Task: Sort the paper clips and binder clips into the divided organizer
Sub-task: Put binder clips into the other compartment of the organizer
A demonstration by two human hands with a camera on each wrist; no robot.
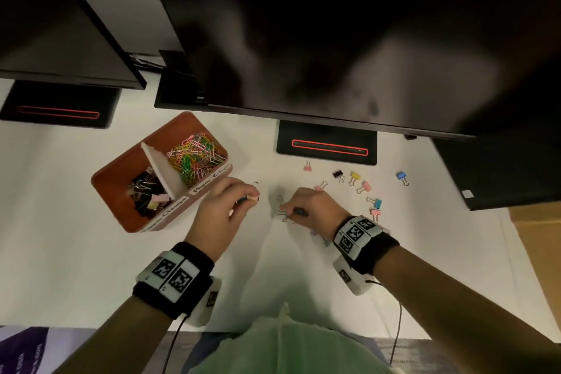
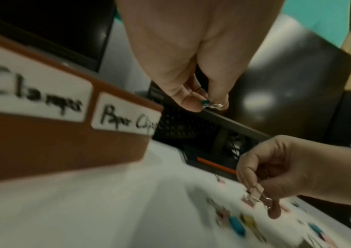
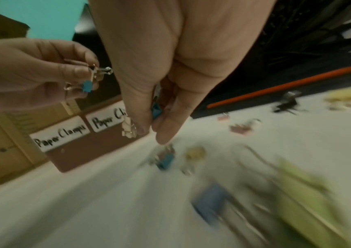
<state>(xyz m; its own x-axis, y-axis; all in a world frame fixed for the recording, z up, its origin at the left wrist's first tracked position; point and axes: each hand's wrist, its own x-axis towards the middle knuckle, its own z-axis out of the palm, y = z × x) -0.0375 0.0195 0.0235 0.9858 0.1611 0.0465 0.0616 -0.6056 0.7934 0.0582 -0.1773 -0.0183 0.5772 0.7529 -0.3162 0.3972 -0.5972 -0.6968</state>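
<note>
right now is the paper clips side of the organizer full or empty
Partly full: a heap of coloured paper clips lies in that compartment of the organizer, below its rim.

Bare tabletop (image 1: 76,206) lies left of you; organizer (image 1: 115,191) far-left, loose binder clips (image 1: 364,187) right, monitor (image 1: 334,39) overhanging far.

A white desk (image 1: 76,252) fills the lower frame; two dark monitors (image 1: 334,39) loom across the top, their black bases (image 1: 326,143) edged red. Dim light.
</note>
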